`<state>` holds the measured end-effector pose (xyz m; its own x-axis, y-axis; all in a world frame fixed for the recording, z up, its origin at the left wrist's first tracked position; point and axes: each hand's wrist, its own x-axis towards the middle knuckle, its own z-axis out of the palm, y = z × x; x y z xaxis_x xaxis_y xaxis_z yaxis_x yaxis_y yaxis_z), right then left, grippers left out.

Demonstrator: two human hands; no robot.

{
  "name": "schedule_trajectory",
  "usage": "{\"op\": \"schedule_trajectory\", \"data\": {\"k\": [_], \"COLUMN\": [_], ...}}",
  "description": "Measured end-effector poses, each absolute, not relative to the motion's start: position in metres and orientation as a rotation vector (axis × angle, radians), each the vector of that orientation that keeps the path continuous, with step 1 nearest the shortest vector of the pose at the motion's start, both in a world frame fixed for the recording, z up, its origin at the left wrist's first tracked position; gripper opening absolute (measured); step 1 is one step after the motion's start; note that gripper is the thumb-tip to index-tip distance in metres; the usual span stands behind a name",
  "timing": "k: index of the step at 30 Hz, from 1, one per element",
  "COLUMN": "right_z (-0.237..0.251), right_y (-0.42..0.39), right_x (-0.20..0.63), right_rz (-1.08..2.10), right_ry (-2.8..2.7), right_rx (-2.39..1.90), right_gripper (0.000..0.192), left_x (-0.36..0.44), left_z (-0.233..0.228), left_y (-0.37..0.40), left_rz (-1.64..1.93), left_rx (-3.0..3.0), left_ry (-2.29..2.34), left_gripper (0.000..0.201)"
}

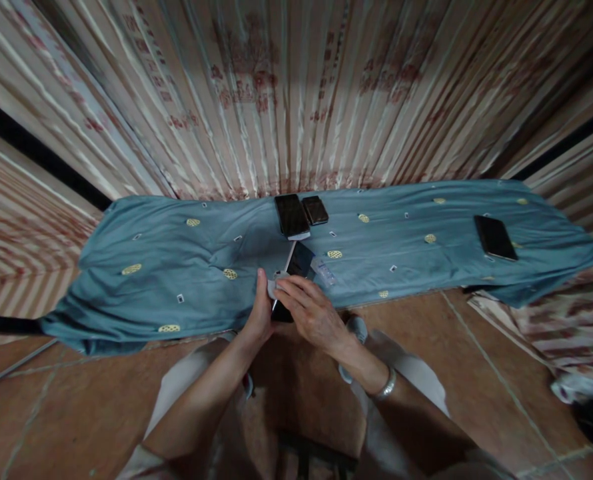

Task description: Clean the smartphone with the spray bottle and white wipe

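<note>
At the cloth's (pixel 166 267) near edge — left hand (pixel 259 313) gripping phone (pixel 296 267), right hand (pixel 309 310) pinching a wipe (pixel 275 285).

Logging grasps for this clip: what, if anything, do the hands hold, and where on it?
A dark phone: the left hand grips its near left edge, and the right hand covers its near end, fingers on a small white piece there.

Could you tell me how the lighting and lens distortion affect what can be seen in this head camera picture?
Head view: dim, soft light, brightest on the curtain at top; strong wide-angle bending fans the curtain folds and curves the teal cloth; corners darken and smear; the left hand and right hand on the phone stay fairly sharp; faint sheen on the far phones' screens.
</note>
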<state>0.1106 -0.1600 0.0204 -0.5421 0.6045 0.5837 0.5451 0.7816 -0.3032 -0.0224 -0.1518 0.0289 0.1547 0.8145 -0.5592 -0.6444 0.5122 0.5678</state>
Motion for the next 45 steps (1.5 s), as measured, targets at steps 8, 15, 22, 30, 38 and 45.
{"op": "schedule_trajectory", "data": {"k": [8,15,22,30,38,45], "right_z": [0.025,0.026,0.030,0.026,0.016,0.004], "right_y": [-0.143,-0.128,-0.119,-0.111,-0.107,-0.094], "right_x": [0.131,0.142,0.151,0.158,0.159,0.153], "right_rz": [-0.041,0.032,0.291,0.501,0.777,1.325], "right_ry": [-2.215,-2.095,-1.916,-1.749,-1.478,-0.927], "right_rx": [-1.011,-1.139,-1.102,-1.174,-1.281,-1.231], "right_gripper": [0.043,0.047,0.049,0.043,0.038,0.029], "left_x": [-0.011,-0.009,-0.011,-0.010,-0.013,-0.016], "left_z": [0.025,0.008,0.018,0.023,0.031,0.030], "left_y": [-0.155,-0.155,-0.158,-0.157,-0.156,-0.156], "left_rz": [0.953,0.940,0.897,0.906,0.914,0.915], "left_rx": [0.370,0.504,0.594,0.550,0.443,0.393], "left_ry": [1.007,1.081,1.090,1.060,1.040,0.945], "left_gripper": [0.068,0.052,0.048,0.034,0.032,0.028]}}
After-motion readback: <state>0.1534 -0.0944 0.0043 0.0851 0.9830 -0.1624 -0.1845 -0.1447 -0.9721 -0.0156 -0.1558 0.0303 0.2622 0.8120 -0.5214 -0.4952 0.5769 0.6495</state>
